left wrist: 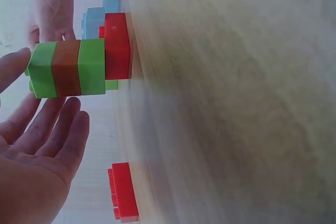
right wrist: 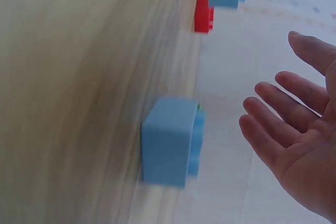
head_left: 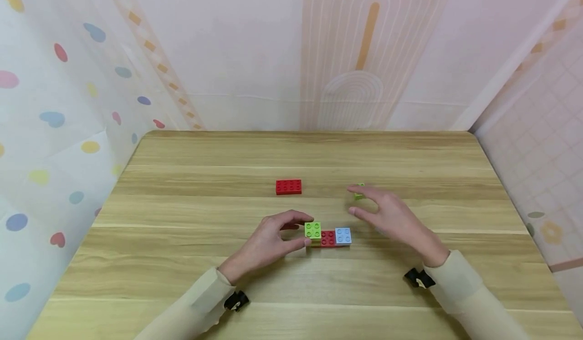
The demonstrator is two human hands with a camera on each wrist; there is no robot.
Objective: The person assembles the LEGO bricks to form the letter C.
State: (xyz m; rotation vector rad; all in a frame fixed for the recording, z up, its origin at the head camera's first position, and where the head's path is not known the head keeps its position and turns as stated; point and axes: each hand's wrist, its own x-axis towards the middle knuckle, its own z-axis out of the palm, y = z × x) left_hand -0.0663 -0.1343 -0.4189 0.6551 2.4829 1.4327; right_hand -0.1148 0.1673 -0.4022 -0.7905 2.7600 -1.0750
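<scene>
My left hand [head_left: 278,239] pinches the top green brick [head_left: 312,230] between thumb and fingers. That brick tops a stack with an orange brick [left wrist: 66,67] and a lower green brick [left wrist: 92,66] beneath it. The stack stands on one end of a red brick [head_left: 328,238], whose other end bears a light blue brick [head_left: 343,235]. My right hand [head_left: 393,218] hovers over the table with fingers spread and holds nothing. Near its fingertips lies another green brick [head_left: 359,195], partly hidden. A loose light blue brick [right wrist: 167,142] is below the right hand in the right wrist view.
A separate red brick [head_left: 289,187] lies farther back on the wooden table [head_left: 218,178], left of the built bricks. Behind the table's far edge hangs a patterned cloth [head_left: 255,51], and similar cloths flank both sides.
</scene>
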